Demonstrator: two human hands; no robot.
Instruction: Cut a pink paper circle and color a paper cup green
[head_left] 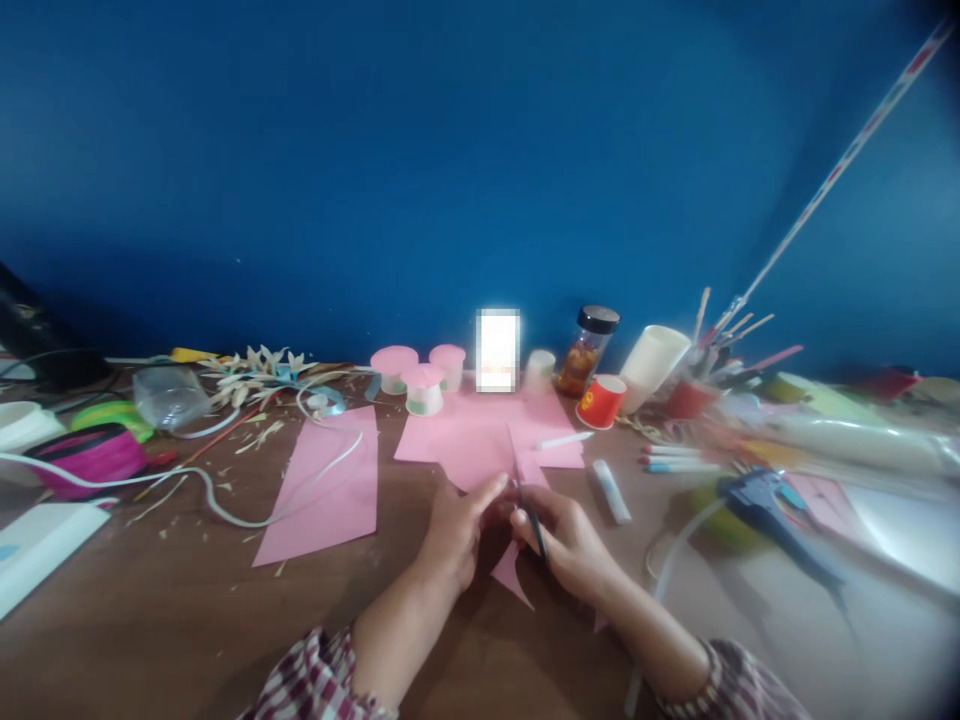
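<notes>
My left hand [455, 530] pinches the near edge of a pink paper sheet [480, 440] lying on the brown table. Close beside it, my right hand [570, 540] is closed around a thin dark tool [531, 515], probably a pen or small scissors, with its tip at the paper. A pink paper offcut [511, 575] pokes out below, between the two hands. Checked sleeves cover both wrists.
Another pink sheet [326, 490] lies to the left. Pink-topped cups [421, 385], a jar [586, 350], a red cup [601, 400], a glue stick [611, 490], markers [679, 458], a glue gun [772, 515] and white cord [202, 485] crowd the table. Blue wall behind.
</notes>
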